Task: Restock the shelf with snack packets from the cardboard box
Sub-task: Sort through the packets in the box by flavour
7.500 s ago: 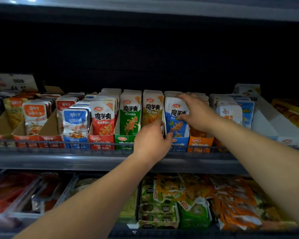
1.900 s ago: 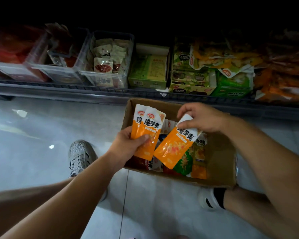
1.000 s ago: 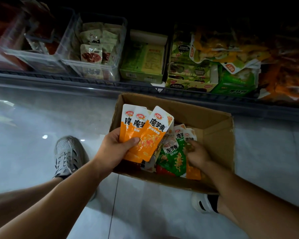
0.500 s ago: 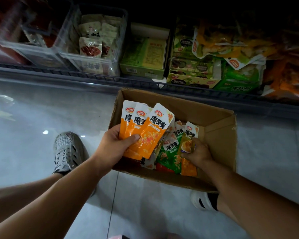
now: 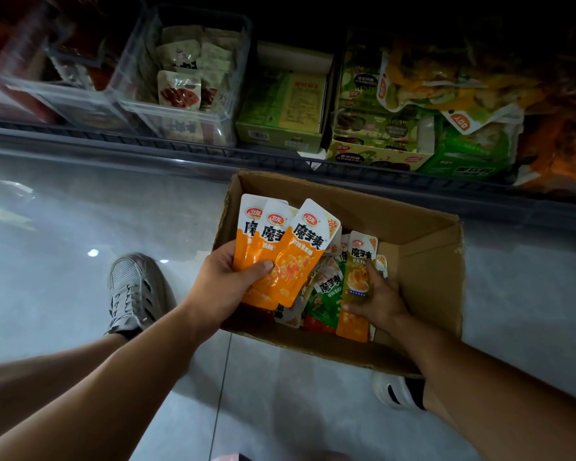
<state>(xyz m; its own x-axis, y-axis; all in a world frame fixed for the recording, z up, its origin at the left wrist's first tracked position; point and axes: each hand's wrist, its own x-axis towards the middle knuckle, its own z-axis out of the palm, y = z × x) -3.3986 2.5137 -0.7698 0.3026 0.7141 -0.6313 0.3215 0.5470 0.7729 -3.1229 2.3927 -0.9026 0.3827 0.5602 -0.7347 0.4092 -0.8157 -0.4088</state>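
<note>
Orange snack packets [image 5: 281, 254], three fanned, are gripped in my left fingers [image 5: 263, 266]; just right, my right fingers [image 5: 371, 272] pinch a fourth packet [image 5: 356, 257], long axis near-to-far, inside the cardboard box [image 5: 429, 247].

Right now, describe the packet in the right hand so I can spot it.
Look in the open brown cardboard box on the floor. The right hand grips one snack packet there. It is mustard-gold, beside a green packet, unlike the left hand's three orange packets.
</note>
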